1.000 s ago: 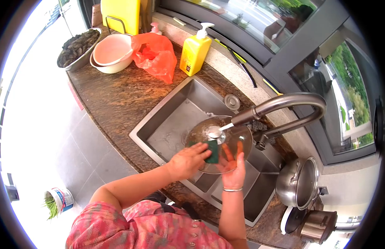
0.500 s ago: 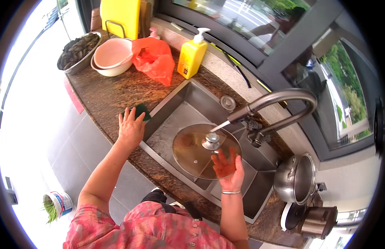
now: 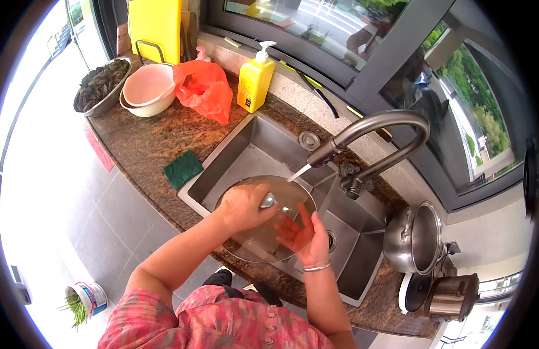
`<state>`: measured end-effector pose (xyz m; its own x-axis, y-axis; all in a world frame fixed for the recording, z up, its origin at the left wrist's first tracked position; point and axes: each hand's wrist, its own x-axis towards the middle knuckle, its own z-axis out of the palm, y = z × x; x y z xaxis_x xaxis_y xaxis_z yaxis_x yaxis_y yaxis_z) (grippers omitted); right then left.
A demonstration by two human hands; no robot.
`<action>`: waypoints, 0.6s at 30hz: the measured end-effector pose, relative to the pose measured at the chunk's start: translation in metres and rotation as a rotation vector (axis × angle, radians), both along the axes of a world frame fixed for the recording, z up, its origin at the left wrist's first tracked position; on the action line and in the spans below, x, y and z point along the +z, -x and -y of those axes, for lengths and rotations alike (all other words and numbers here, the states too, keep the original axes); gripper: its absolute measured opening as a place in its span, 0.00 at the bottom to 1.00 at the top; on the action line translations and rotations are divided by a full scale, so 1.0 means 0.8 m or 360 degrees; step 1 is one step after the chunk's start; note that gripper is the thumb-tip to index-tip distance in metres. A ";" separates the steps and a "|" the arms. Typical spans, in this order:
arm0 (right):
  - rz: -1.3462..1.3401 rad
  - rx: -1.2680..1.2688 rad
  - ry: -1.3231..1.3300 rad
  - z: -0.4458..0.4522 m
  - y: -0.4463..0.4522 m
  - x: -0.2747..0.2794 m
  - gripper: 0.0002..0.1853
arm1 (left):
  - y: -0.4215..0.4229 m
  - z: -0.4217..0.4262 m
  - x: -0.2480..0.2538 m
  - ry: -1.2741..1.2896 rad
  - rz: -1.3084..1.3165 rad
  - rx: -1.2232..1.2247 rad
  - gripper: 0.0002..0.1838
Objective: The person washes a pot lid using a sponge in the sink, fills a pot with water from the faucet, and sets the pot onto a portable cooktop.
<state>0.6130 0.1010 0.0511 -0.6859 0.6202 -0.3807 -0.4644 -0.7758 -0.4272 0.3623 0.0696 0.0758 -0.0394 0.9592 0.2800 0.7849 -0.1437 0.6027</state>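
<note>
Since a moment ago, the left hand (image 3: 243, 206) is shifted from the green rectangular scouring pad (image 3: 183, 169) on the brown stone table (image 3: 136, 136) to the round transparent glass lid (image 3: 261, 238), which is held over the stainless-steel sink (image 3: 272, 136). The lid's rounded silver knob (image 3: 268, 201) is enclosed by the curled left grip; the right hand (image 3: 309, 239) is spread open, its fingers seen through the glass.

Over the sink (image 3: 275, 139), the left hand (image 3: 241, 206) has its grip around the knob (image 3: 268, 200) of a glass lid (image 3: 258, 237). The right hand (image 3: 304, 238) is at the lid's edge, fingers showing through the glass. Water (image 3: 300, 172) runs from the tap (image 3: 377, 119) toward the lid. A green scouring pad (image 3: 183, 168) lies on the table (image 3: 136, 136), near a red bag (image 3: 205, 93).
</note>
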 end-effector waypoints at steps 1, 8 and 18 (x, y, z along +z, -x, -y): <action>0.0445 -0.0079 -0.0282 -0.004 0.000 0.007 0.33 | 0.003 0.008 0.005 -0.0019 0.0009 0.0016 0.22; 0.1065 -0.0660 -0.1567 -0.099 0.041 0.115 0.43 | 0.082 0.031 0.033 -0.0137 -0.0276 0.0366 0.20; 0.0728 -0.0525 -0.1640 -0.136 0.074 0.173 0.16 | 0.221 0.042 -0.027 0.0023 -0.0346 0.0917 0.21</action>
